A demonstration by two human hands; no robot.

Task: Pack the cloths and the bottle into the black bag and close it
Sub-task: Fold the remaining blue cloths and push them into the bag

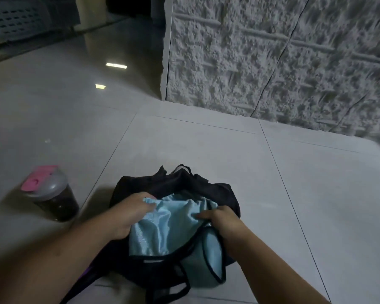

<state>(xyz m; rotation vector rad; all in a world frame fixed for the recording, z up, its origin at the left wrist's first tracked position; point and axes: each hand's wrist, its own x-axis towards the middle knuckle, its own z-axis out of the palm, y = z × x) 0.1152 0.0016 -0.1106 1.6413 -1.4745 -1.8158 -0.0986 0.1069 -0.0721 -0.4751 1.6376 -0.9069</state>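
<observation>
The black bag (173, 189) sits open on the floor (206, 145), soft and floppy. A light blue cloth (162, 224) fills its mouth, and one blue part with a black edge hangs over the near side. The left hand (127, 213) holds the cloth at the left, its fingers (149, 207) curled into it. The right hand (222, 218) holds it at the right, fingers curled too. The bottle (51, 194) stands on the floor, to the left of the bag and apart from it. It is dark with a gray lid and a pink cap. A bumpy white wall (272, 62) stands behind, with bare floor between it and the bag.
</observation>
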